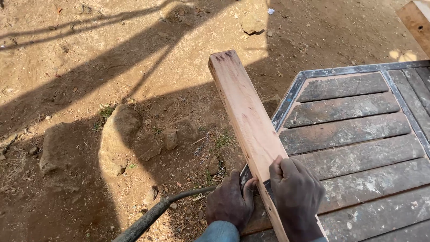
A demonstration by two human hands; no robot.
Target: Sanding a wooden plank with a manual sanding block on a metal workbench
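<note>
Outdoor woodworking yard — dirt ground (pixel 67 67), slatted workbench (pixel 358 134)

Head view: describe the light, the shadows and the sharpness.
Head view: hard sunlight on the dirt ground, long thin shadows crossing it; the wooden beam is lit at its far end; both hands, left hand and right hand, lie in shade; everything is sharp, no blur.

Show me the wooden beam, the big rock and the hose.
wooden beam (pixel 248 118), head view, middle of its top face
big rock (pixel 115 136), head view, its sunlit side
hose (pixel 154 213), head view, mid-length
</note>
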